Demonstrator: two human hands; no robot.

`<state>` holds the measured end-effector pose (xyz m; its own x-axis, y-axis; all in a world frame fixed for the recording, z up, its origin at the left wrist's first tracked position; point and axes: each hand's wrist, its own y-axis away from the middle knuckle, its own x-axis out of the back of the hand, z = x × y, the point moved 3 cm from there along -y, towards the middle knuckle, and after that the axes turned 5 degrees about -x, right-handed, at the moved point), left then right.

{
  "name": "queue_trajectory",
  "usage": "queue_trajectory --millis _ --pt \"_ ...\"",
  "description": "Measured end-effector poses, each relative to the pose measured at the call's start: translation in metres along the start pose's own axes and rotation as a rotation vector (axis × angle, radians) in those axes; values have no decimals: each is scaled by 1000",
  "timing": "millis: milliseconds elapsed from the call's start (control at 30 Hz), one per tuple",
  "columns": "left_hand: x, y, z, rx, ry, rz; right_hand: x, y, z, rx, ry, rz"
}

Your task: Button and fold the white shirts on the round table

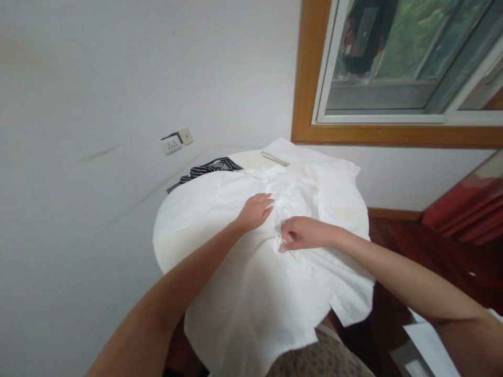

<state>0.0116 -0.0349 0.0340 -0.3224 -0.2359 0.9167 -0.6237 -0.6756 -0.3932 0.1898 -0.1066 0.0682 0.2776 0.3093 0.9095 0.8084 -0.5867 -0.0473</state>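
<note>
A white shirt (251,293) lies spread over a small round white table (173,246), its hem hanging off the near edge. My left hand (256,210) rests flat on the shirt near its middle, fingers stretched out and together. My right hand (302,233) is just to the right of it, fingers curled in a pinch on the shirt's front placket. The two hands are a few centimetres apart.
A black-and-white striped garment (208,170) lies at the table's far left edge by the wall. Folded white cloth (283,151) sits at the far edge. A wall socket (176,141), a wood-framed window (393,78) and red fabric (467,209) on the right surround the table.
</note>
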Motion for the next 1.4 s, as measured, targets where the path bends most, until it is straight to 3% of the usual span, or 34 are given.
queue_trajectory --millis 100,200,600,900,1033,1167,1233,1300,1333,1400 --pt "-20 1 -12 59 -85 -84 -8 -2 -3 -108 135 -26" --pt "-27 5 -15 62 -110 -135 -15 -5 -3 -235 236 -22" --pt "-13 -6 -20 131 -11 -306 -19 -2 -21 -475 520 -135" --pt "-23 -1 -25 105 -24 -138 12 -11 -35 -285 413 -139" --pt "-22 -2 -29 109 22 -98 3 -7 -38 -114 269 -312" --pt "-19 1 -29 151 -22 -48 12 -14 -25 -142 24 -468" --pt "-21 3 -26 157 -67 -93 27 -30 -7 -226 -14 -387" --pt "-21 6 -22 142 -93 -144 40 -50 20 -321 134 -152" --pt "-21 8 -20 136 -100 -158 43 -58 34 -371 212 -36" --pt "-19 11 -17 121 -108 -176 36 -70 63 -469 301 70"
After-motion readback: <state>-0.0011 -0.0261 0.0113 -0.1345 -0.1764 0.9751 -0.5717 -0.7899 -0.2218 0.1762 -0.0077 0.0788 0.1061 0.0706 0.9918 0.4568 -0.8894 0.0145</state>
